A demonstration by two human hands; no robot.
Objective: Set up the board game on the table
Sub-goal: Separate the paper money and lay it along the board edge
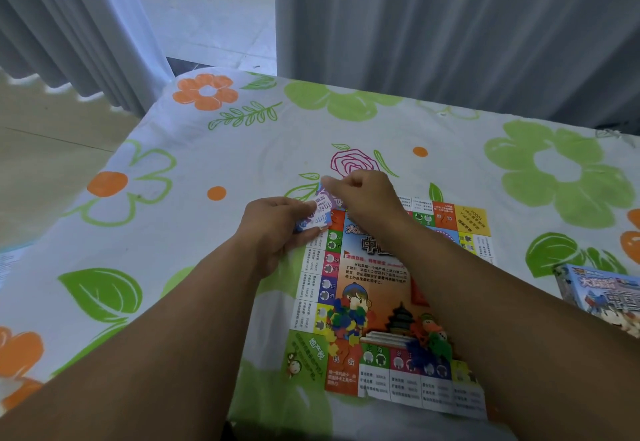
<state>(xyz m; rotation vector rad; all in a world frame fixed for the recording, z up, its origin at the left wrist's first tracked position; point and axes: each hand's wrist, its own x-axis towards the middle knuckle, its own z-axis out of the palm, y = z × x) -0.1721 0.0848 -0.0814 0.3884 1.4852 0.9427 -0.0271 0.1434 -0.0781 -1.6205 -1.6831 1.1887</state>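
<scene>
A colourful paper game board (pixel 349 288) lies flat on the flowered tablecloth (pixel 207 149). Small plastic pieces in several colours (pixel 346 319) are heaped near the board's lower middle, and orange and green figures (pixel 434 335) lie to their right. My left hand (pixel 277 224) holds a small stack of play money notes (pixel 317 217) at the board's far left corner. My right hand (pixel 363 194) pinches the top purple note of that stack between thumb and fingers. Both forearms cross over the board.
The game box (pixel 602 293) sits at the right edge of the table. Grey curtains (pixel 450 24) hang behind the table, with a gap showing a tiled floor (pixel 207 24). The table's left edge drops to a wooden floor (pixel 52 149).
</scene>
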